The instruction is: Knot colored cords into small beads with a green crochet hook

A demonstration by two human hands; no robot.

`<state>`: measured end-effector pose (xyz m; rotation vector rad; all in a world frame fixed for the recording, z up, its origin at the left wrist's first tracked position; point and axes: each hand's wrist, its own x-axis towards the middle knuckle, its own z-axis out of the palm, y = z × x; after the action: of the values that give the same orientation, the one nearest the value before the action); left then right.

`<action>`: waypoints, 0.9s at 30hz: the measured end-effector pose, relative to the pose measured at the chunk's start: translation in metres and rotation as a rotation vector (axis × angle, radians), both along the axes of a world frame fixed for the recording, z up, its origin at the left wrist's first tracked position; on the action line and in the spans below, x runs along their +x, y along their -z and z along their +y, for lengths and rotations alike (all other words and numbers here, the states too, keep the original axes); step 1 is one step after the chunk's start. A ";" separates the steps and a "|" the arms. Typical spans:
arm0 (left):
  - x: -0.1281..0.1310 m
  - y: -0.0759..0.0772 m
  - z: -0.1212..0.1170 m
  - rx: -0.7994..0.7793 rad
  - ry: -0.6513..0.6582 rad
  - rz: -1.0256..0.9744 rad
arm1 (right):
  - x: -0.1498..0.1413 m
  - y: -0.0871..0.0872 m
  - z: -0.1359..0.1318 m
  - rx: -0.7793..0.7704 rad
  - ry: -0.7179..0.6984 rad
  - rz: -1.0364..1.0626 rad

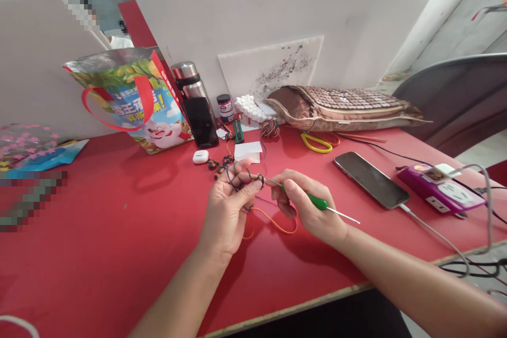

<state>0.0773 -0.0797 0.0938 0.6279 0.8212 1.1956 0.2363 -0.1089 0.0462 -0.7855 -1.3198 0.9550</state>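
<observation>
Between thumb and fingers, my left hand pinches a small piece of dark cord work, with a dark blue strand running over the fingers. An orange cord hangs from it in a loop above the table. My right hand is closed around the green handle of a crochet hook. The hook's thin metal shaft points left and meets the cord work at my left fingertips. Its other metal end sticks out to the right. A dark and orange braided cord lies just behind my left hand.
Behind the hands on the red table are a yarn ball, a white earphone case, yellow-handled scissors and a propped black phone. To the right lie a charging phone and a purple power strip. A colourful bag stands left.
</observation>
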 end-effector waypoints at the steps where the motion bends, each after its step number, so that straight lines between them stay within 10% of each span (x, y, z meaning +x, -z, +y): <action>1: 0.000 0.001 0.000 -0.004 -0.007 -0.006 | 0.001 0.000 0.000 -0.003 0.004 -0.017; 27: 0.001 0.003 0.000 0.035 -0.011 0.006 | 0.003 -0.005 -0.001 0.089 0.118 -0.184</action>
<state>0.0779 -0.0797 0.0907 0.6567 0.8116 1.2203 0.2397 -0.1098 0.0513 -0.8889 -1.4475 0.7389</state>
